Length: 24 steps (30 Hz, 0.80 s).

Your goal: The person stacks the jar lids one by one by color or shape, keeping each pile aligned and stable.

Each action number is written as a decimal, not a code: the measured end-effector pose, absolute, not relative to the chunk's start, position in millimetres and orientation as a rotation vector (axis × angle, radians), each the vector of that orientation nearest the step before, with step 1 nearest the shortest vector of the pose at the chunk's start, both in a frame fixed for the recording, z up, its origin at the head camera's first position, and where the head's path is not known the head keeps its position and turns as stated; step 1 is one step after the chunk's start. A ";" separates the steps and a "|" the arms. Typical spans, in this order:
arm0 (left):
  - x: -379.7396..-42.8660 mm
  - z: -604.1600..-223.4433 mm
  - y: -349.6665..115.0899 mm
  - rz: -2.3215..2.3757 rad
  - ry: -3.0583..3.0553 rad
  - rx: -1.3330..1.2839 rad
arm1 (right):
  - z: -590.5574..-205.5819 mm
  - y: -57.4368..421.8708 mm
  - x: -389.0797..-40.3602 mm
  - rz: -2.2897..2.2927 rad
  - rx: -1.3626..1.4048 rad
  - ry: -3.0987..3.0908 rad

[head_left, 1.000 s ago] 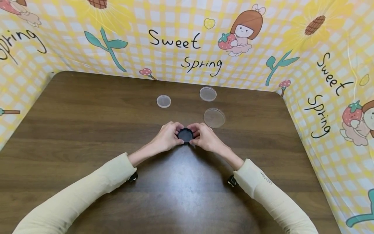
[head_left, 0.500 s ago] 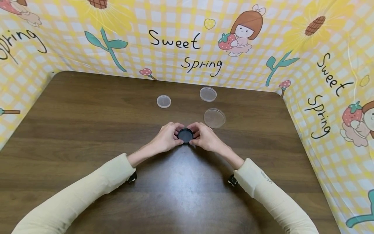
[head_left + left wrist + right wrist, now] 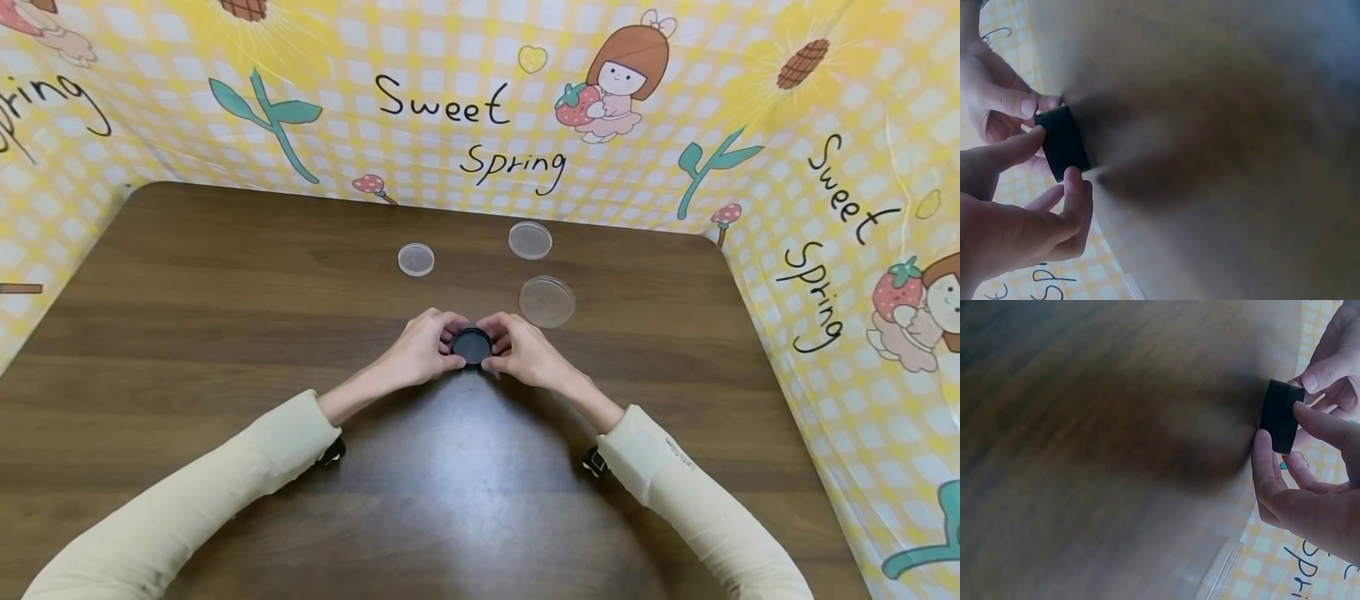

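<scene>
One round black container [image 3: 472, 347] is gripped between left hand [image 3: 424, 348] and right hand [image 3: 527, 353], its place barely changed, so the hold is judged steady.

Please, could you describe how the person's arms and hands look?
The left sleeve and right sleeve are long and cream; the right sleeve has small dark lettering. A black device shows beneath each sleeve end. Left hand and right hand wear no gloves.

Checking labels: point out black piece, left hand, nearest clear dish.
Black piece [image 3: 472, 347], head view, top face.
Left hand [image 3: 427, 346], head view, between wrist and fingers.
Nearest clear dish [image 3: 547, 302], head view, flat middle.
</scene>
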State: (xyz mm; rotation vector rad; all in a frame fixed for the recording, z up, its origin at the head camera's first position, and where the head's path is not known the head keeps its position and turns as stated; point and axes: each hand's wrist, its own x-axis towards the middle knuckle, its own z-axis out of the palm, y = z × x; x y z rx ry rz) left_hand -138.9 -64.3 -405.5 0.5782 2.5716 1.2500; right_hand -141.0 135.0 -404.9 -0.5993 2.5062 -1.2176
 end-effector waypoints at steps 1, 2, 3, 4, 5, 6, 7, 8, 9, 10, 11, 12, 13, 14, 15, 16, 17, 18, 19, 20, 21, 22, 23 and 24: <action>-139.5 -404.7 -65.2 1.252 2.572 0.584 | -405.0 134.7 -141.2 -1.218 -0.596 2.501; -140.0 -403.8 -65.9 1.252 2.572 0.591 | -404.5 134.5 -141.1 -1.218 -0.593 2.496; -140.5 -402.9 -66.5 1.252 2.570 0.596 | -404.0 134.5 -141.0 -1.218 -0.591 2.491; -140.8 -402.2 -67.0 1.250 2.569 0.601 | -403.5 134.6 -140.8 -1.218 -0.590 2.484; -141.1 -401.4 -67.4 1.247 2.569 0.605 | -403.0 134.7 -140.8 -1.216 -0.589 2.480; -141.2 -400.9 -67.7 1.241 2.571 0.608 | -402.6 134.9 -140.9 -1.211 -0.594 2.478; -141.4 -400.6 -67.9 1.235 2.573 0.610 | -402.0 135.1 -140.9 -1.205 -0.601 2.477; -141.6 -400.5 -68.0 1.228 2.573 0.610 | -401.3 135.4 -140.9 -1.197 -0.609 2.477; -141.8 -400.6 -68.1 1.222 2.575 0.611 | -400.9 135.9 -141.2 -1.189 -0.617 2.476; -142.0 -400.9 -68.0 1.217 2.575 0.613 | -400.4 136.6 -141.3 -1.183 -0.625 2.475; -142.2 -401.2 -68.2 1.213 2.577 0.616 | -399.9 137.2 -141.5 -1.178 -0.632 2.474; -142.5 -401.5 -68.3 1.213 2.578 0.619 | -399.2 138.3 -141.5 -1.180 -0.636 2.470; -142.9 -401.6 -68.5 1.216 2.580 0.623 | -398.8 139.4 -141.6 -1.184 -0.640 2.468; -143.4 -401.5 -68.6 1.217 2.584 0.627 | -398.2 140.7 -141.6 -1.190 -0.640 2.465; -144.0 -401.0 -68.7 1.218 2.592 0.631 | -397.5 142.1 -141.6 -1.198 -0.636 2.464; -144.8 -400.4 -68.8 1.217 2.600 0.634 | -397.3 143.7 -141.9 -1.206 -0.631 2.464; -145.7 -399.6 -68.7 1.217 2.607 0.635 | -397.0 145.1 -142.1 -1.210 -0.622 2.468; -146.7 -398.4 -68.7 1.214 2.615 0.636 | -397.1 146.9 -142.5 -1.213 -0.614 2.474; -147.7 -396.8 -68.5 1.208 2.624 0.637 | -396.7 148.6 -142.8 -1.212 -0.607 2.484; -149.3 -395.7 -68.2 1.199 2.631 0.635 | -396.2 150.4 -143.1 -1.208 -0.595 2.495; -151.3 -394.9 -67.7 1.193 2.636 0.634 | -396.2 152.4 -143.5 -1.203 -0.589 2.507; -153.5 -394.3 -67.1 1.188 2.637 0.634 | -396.1 154.3 -143.9 -1.197 -0.582 2.519; -155.9 -393.7 -66.4 1.186 2.634 0.630 | -395.6 156.1 -144.2 -1.190 -0.573 2.530; -158.7 -393.8 -65.7 1.180 2.633 0.629 | -395.4 158.1 -144.6 -1.186 -0.567 2.539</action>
